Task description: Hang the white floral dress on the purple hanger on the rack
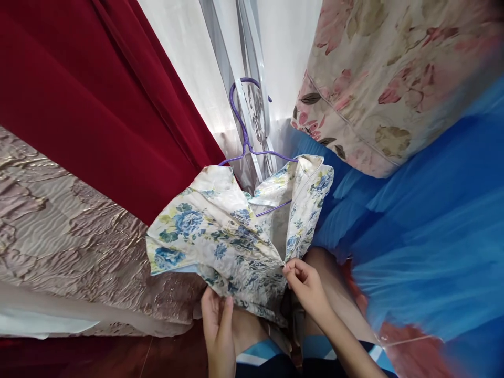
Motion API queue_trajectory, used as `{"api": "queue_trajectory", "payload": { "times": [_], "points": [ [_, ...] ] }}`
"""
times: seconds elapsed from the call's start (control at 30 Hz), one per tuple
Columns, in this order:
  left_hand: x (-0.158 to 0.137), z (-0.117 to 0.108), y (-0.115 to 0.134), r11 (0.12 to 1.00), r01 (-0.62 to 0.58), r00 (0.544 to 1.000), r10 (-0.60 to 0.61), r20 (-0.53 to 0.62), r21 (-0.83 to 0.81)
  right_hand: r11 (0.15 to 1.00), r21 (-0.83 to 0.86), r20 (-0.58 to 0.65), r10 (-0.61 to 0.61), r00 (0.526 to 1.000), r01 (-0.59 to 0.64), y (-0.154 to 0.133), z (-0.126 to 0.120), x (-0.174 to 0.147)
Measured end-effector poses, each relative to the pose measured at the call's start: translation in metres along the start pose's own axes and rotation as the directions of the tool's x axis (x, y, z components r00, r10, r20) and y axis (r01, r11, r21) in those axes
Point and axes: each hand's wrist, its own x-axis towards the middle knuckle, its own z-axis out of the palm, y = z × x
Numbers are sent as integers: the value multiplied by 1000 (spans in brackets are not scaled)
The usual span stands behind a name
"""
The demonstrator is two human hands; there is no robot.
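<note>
A white top with blue flowers (pixel 220 236) hangs on a purple hanger (pixel 246 134) in front of me. Its front is parted in a V that narrows toward my right hand (pixel 305 286). The thumb and finger of that hand are pinched on a small pull, which looks like a zipper pull (pixel 284 264), at the bottom of the V. My left hand (pixel 218 315) grips the lower left edge of the top, thumb in front and fingers partly hidden behind the cloth.
Dark red fabric (pixel 106 94) and a textured mauve-grey fabric (pixel 79 231) hang at left. White cloth with a clear plastic strip (pixel 246 100) is behind the hanger. Pink floral fabric (pixel 362 89) and blue tulle (pixel 417 226) fill the right. My legs (pixel 334 294) are below.
</note>
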Motion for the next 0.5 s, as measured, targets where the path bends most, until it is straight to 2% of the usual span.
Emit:
{"api": "queue_trajectory", "payload": {
  "times": [0.1,0.13,0.2,0.27,0.33,0.4,0.5],
  "points": [
    [-3,3,-8,957,-204,965,233,-124,206,1000,22,-11,-7,1000,7,0,-2,-3],
    [-4,5,-12,929,-256,947,297,-123,267,1000,28,-8,-9,1000,10,0,-2,-3],
    [-5,11,-17,870,-363,925,381,13,334,999,41,11,-9,1000,9,1,-1,-3],
    [-6,23,-22,827,-456,887,393,242,329,999,49,34,-13,999,11,2,1,-3],
    [-7,39,-25,809,-503,838,370,401,304,999,48,52,-27,998,25,2,3,-2],
    [-8,56,-29,819,-502,822,351,448,278,998,44,70,-39,997,36,0,4,-1],
    [-7,74,-37,850,-462,845,337,414,252,999,38,100,-39,994,36,-4,4,0]
  ]
}}
